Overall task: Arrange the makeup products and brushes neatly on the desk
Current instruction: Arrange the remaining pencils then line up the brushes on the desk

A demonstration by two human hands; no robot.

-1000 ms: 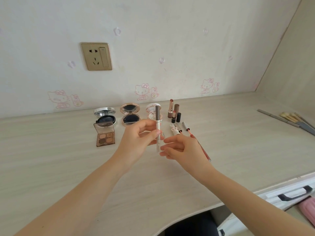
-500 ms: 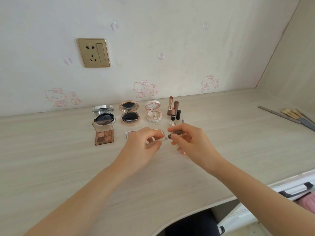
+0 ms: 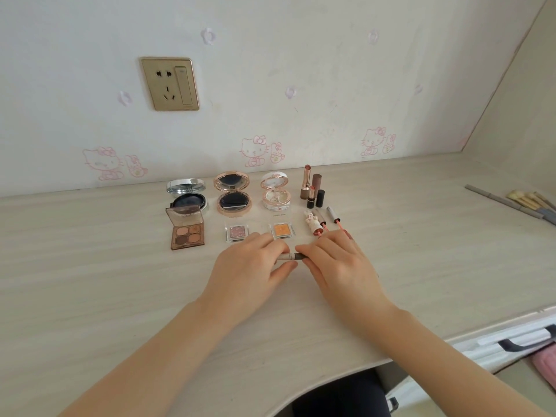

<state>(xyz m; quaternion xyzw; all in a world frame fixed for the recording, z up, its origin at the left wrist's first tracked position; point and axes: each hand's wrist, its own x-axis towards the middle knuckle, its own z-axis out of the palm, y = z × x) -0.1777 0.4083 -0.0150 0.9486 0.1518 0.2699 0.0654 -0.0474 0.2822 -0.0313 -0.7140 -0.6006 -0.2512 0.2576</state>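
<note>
A slim white-and-brown makeup pencil (image 3: 291,256) lies level just above the desk (image 3: 90,281), held at both ends. My left hand (image 3: 249,266) pinches its white end and my right hand (image 3: 337,263) grips its brown end. Behind the hands stand three open compacts (image 3: 231,194), a brown eyeshadow palette (image 3: 186,231), two small single eyeshadows (image 3: 237,231), several lipsticks (image 3: 311,191) and lip-gloss tubes (image 3: 332,214). Most of the pencil is hidden by my fingers.
Several makeup brushes (image 3: 523,203) lie at the desk's far right. A wall socket (image 3: 169,84) sits above the desk. A drawer with a dark handle (image 3: 517,341) is at the lower right, below the desk's front edge.
The pencil went from upright in my left hand to level, and my right hand took its brown end. Both hands have lowered it toward the desk.
</note>
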